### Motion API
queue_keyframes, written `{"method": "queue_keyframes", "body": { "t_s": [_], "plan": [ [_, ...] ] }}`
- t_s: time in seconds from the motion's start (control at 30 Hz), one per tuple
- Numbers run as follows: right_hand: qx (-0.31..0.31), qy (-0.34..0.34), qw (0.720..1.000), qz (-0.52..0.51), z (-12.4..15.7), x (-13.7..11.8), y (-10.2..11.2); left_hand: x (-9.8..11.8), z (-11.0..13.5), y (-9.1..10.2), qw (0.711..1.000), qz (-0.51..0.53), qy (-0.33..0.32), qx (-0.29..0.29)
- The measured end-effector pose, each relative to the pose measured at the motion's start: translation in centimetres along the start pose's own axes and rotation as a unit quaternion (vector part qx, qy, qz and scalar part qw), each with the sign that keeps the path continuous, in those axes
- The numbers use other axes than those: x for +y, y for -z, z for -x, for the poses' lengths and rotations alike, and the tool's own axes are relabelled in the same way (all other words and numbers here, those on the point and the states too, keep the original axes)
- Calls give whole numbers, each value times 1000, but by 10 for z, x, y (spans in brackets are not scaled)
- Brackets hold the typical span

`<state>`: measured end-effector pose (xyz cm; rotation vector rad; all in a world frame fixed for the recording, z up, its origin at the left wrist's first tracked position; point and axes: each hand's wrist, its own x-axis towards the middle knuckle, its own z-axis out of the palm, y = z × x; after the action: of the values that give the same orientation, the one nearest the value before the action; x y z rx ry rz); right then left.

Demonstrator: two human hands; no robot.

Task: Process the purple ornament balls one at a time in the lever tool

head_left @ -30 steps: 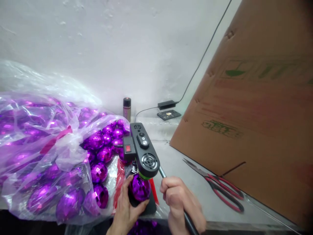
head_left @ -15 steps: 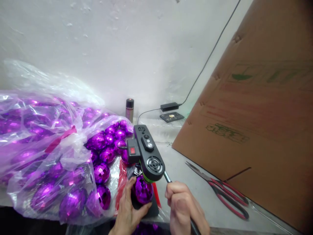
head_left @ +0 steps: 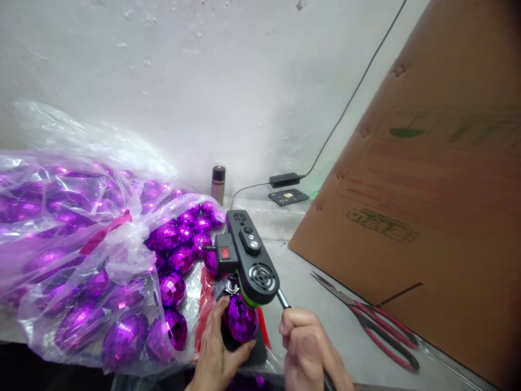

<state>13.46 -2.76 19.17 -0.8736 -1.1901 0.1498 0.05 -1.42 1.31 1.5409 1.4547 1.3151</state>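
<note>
My left hand (head_left: 217, 353) is wrapped around a shiny purple faceted ball (head_left: 241, 319), holding it on the black base of a small press machine (head_left: 249, 258). The ball sits directly under the machine's black head, which has a red switch on its side. My right hand (head_left: 307, 353) is closed in a fist around the machine's metal lever (head_left: 284, 298), just right of the ball. A clear plastic bag (head_left: 81, 260) full of several more purple balls lies to the left, its open mouth near the machine.
A large cardboard sheet (head_left: 427, 206) leans at the right. Red-handled scissors (head_left: 374, 320) lie on the grey table in front of it. A small spray can (head_left: 218, 184), a black power adapter (head_left: 285, 179) with its cable and a flat black device (head_left: 290, 196) stand by the white wall.
Both hands keep their grip on the ball and the lever. The view has drifted slightly, and the machine and hands sit a little further right and lower in the picture.
</note>
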Motion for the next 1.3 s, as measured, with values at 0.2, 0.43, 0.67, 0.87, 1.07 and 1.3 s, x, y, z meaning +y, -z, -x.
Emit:
{"method": "queue_keyframes", "body": {
  "t_s": [0.2,0.43,0.67,0.87,1.07,1.3],
  "plan": [
    [44,-55,997,-11,6,-10,-9,-3,-1,-2,1000,-8,7,-8],
    [22,6,1000,-15,-2,-3,-6,2,1,-11,1000,-10,0,17],
    [11,44,999,-20,-3,9,-1,0,-1,-5,1000,2,4,-4],
    [26,49,998,-8,8,13,-7,-7,-5,1,999,-9,0,-34],
    [69,47,996,-20,14,14,-17,-3,-8,6,999,-6,15,-40],
    [12,-15,1000,-2,-35,-23,-15,12,-8,-5,999,19,16,25]
  ]
}}
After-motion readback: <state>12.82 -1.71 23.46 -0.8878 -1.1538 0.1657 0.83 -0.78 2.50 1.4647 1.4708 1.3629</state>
